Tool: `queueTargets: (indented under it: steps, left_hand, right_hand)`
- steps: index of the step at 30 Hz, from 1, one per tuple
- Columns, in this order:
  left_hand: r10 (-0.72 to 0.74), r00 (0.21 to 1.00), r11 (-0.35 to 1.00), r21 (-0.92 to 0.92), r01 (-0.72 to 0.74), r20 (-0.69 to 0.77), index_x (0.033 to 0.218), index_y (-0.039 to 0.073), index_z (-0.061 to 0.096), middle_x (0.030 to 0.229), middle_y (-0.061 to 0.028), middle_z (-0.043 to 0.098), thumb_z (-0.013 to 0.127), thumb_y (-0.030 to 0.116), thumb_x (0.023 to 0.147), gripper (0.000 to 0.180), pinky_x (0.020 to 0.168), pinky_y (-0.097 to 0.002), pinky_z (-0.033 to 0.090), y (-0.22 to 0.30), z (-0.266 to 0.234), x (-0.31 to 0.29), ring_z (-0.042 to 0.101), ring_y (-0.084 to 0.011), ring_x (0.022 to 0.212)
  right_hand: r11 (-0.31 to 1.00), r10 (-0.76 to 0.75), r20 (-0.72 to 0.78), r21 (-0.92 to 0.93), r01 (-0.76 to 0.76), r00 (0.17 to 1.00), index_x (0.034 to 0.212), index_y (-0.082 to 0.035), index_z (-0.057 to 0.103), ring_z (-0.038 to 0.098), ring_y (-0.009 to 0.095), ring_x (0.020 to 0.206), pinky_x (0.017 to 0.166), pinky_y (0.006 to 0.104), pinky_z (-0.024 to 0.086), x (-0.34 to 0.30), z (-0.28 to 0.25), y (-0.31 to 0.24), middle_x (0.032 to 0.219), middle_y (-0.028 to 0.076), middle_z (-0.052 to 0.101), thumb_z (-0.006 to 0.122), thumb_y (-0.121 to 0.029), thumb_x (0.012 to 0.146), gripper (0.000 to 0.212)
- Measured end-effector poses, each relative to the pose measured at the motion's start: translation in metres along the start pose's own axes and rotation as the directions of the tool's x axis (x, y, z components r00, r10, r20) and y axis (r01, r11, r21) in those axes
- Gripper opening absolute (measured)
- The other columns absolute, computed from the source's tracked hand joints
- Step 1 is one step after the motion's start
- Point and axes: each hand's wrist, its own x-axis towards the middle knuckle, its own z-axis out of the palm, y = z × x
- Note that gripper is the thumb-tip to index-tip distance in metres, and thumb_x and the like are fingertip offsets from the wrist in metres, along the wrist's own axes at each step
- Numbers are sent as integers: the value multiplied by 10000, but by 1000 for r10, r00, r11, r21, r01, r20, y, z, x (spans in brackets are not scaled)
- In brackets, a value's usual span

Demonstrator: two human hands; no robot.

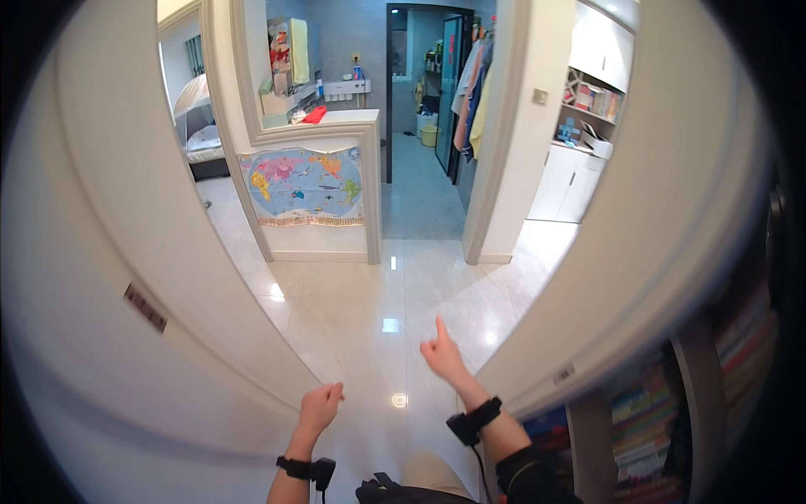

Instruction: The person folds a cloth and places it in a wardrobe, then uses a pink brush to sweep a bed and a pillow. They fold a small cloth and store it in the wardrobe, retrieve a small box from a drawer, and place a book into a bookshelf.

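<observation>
My left hand [320, 407] is in the air at the lower middle, beside the left side of the white door frame [176, 277]. Its fingers are curled in, and nothing shows in them. Farther forward and to the right is my right hand [442, 354], with the index finger stretched out and the other fingers bent. It holds nothing that I can see and is apart from the right side of the doorway [604, 302]. Each wrist wears a black band with a small box, the left band [306, 469] and the right band [475, 422].
Glossy pale floor tiles [369, 294] lead through the doorway. Ahead stands a low wall with a world map [304, 186]. A dark-framed glass door [449, 101] and hanging clothes [472, 101] are farther back. Bookshelves [642, 428] stand at the lower right, white cabinets [561, 186] beyond.
</observation>
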Motion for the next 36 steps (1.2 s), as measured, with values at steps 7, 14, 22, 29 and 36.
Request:
queueTargets:
  steps: [7, 14, 22, 29, 36]
  left_hand:
    - [27, 999, 1000, 11, -28, 33, 876, 51, 642, 670, -131, 611, 539, 401, 898, 365, 595, -397, 458, -48, -23, 296, 597, -300, 644]
    - [-284, 908, 954, -190, 234, -309, 906, 20, 645, 626, -145, 580, 566, 360, 896, 349, 545, -356, 430, -134, -113, 509, 559, -245, 571]
    - [-562, 658, 823, -264, 503, -501, 943, 42, 658, 683, -127, 628, 575, 391, 880, 364, 591, -343, 466, -356, -306, 682, 603, -251, 630]
    - [-565, 689, 824, -345, 449, -454, 913, 40, 654, 648, -97, 602, 589, 339, 883, 307, 581, -315, 450, -447, -444, 806, 567, -179, 601]
    - [-568, 641, 822, -316, 474, -516, 845, 24, 632, 600, -70, 558, 581, 264, 897, 251, 555, -292, 423, -593, -620, 958, 510, -134, 566]
  right_hand:
    - [990, -40, 274, -123, 76, 961, 1292, 31, 460, 633, 308, 748, 704, 390, 498, 233, 145, 87, 766, 162, 648, 561, -215, 819, 543]
    - [953, -240, 695, 35, 301, 678, 1185, -12, 564, 626, 344, 775, 709, 423, 494, 489, 357, -54, 797, 187, 644, 557, -246, 845, 413]
    - [895, -194, 904, 5, 446, 380, 1198, -44, 565, 635, 306, 747, 694, 389, 501, 740, 634, -165, 773, 145, 654, 584, -265, 844, 417]
    - [919, -132, 870, -71, 388, 474, 1190, -57, 567, 646, 286, 828, 727, 386, 500, 930, 748, -262, 835, 117, 671, 588, -277, 836, 418]
    - [891, -198, 779, -109, 440, 594, 1178, -94, 567, 641, 300, 829, 729, 430, 495, 1109, 944, -409, 841, 120, 670, 581, -305, 834, 403]
